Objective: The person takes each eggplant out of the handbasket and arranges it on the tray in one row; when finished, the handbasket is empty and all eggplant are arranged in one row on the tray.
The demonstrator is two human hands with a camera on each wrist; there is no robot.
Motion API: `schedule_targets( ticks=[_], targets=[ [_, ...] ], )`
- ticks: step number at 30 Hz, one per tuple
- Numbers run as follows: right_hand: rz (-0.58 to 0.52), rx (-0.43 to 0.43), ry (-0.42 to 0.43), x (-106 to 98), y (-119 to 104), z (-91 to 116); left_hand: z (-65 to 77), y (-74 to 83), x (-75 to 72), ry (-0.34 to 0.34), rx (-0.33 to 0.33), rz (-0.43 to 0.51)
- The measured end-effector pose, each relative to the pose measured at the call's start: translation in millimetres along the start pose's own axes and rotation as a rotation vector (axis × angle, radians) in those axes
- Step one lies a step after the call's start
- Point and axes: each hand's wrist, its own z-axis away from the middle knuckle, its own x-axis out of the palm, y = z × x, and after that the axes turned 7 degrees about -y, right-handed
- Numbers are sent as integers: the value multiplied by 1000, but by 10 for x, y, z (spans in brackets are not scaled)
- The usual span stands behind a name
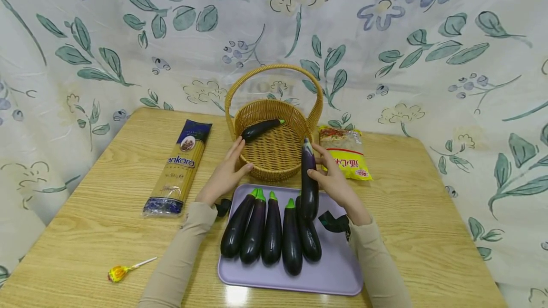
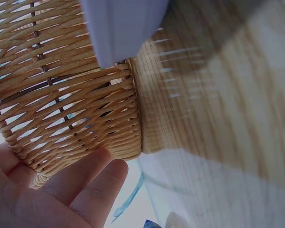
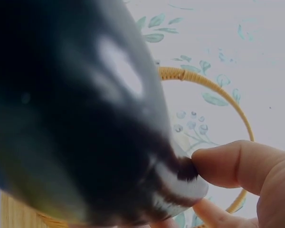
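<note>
In the head view, my right hand (image 1: 336,179) holds an eggplant (image 1: 309,184) near its stem end, over the tray's upper edge and beside the basket's front right rim. The right wrist view shows the thumb (image 3: 223,164) pressed against that dark, glossy eggplant (image 3: 99,104). My left hand (image 1: 224,175) touches the left front of the wicker basket (image 1: 274,173), its fingers fairly straight along the outside weave (image 2: 71,95). One eggplant (image 1: 261,129) lies inside the basket. Several more eggplants (image 1: 271,232) lie side by side on the lilac tray (image 1: 257,279).
A pack of spaghetti (image 1: 177,170) lies left of the basket, and a yellow food packet (image 1: 346,153) to its right. A lollipop (image 1: 122,272) sits at the table's front left. The basket's tall handle (image 1: 274,66) arches above it, before a floral cloth.
</note>
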Motion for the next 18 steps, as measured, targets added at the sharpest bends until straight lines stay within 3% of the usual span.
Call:
schedule_targets(
  ticks=[11, 18],
  targets=[
    [53, 21, 6, -41, 51, 107, -1, -28, -3, -7, -18, 4],
    [91, 92, 34, -58, 108, 200, 9, -31, -6, -11, -14, 11]
  ],
)
